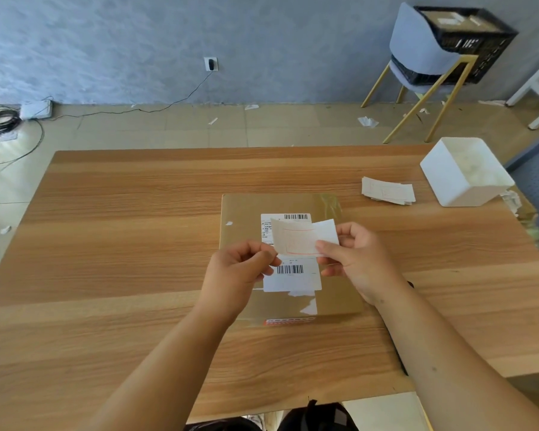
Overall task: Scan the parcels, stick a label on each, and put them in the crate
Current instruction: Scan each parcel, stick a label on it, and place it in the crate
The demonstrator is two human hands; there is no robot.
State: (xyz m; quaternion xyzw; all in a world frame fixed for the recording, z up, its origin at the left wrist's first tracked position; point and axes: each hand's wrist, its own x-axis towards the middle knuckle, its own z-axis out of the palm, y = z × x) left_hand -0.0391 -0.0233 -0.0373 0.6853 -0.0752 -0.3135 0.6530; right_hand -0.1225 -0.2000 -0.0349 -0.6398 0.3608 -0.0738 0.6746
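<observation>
While both hands hover above the parcel (288,259), the left hand (237,272) pinches the label (296,239) at its left corner and the right hand (355,259) grips its right end, seemingly peeling it from white backing. Pale with a red outline, the label runs left-right. The flat brown parcel lies mid-tabletop, long axis toward the far edge. A black crate (476,42) on the chair (417,57) holds parcels.

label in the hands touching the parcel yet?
Cannot tell. The head view looks down on the label, pinched between the left hand and right hand, overlapping the parcel; no gap or contact shows plainly.
</observation>
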